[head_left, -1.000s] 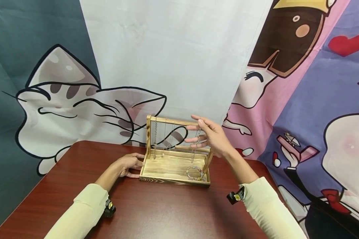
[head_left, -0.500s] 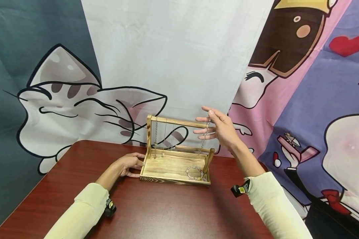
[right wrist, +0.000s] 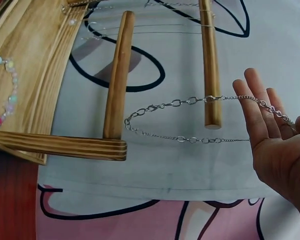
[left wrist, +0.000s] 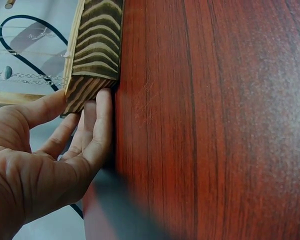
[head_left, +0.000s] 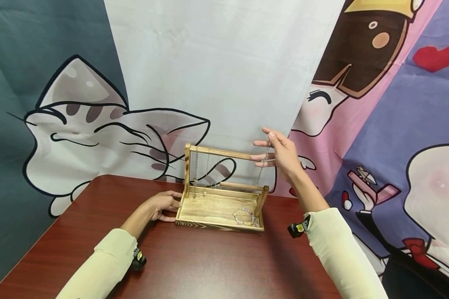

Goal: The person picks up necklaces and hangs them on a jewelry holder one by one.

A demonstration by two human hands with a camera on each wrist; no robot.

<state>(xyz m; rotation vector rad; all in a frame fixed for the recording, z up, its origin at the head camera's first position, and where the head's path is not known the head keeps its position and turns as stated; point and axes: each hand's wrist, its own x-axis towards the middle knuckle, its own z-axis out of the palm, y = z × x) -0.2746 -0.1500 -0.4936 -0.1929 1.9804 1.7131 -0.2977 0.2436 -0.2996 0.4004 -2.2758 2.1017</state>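
A wooden jewelry stand (head_left: 217, 207) has a tray base, an upper bar (head_left: 224, 153) fixed at its left post, and a lower bar behind. At the tray's left end my left hand (head_left: 164, 205) grips its edge, thumb on one side and fingers underneath in the left wrist view. My right hand (head_left: 284, 155) holds a silver chain necklace (right wrist: 176, 103) between thumb and index finger, the other fingers spread. The necklace hangs as a loop by the upper bar's free end; one strand crosses the bar in the right wrist view, the other passes beyond its tip.
Several thin necklaces (head_left: 196, 166) hang from the left part of the upper bar. A pastel bead bracelet (head_left: 242, 216) lies in the tray's right corner. The stand sits on a dark red table (head_left: 209, 261), before a cartoon cloth backdrop (head_left: 217, 74).
My right hand has moved right and up with the necklace, from in front of the upper bar to its free end. The left hand stays at the tray.
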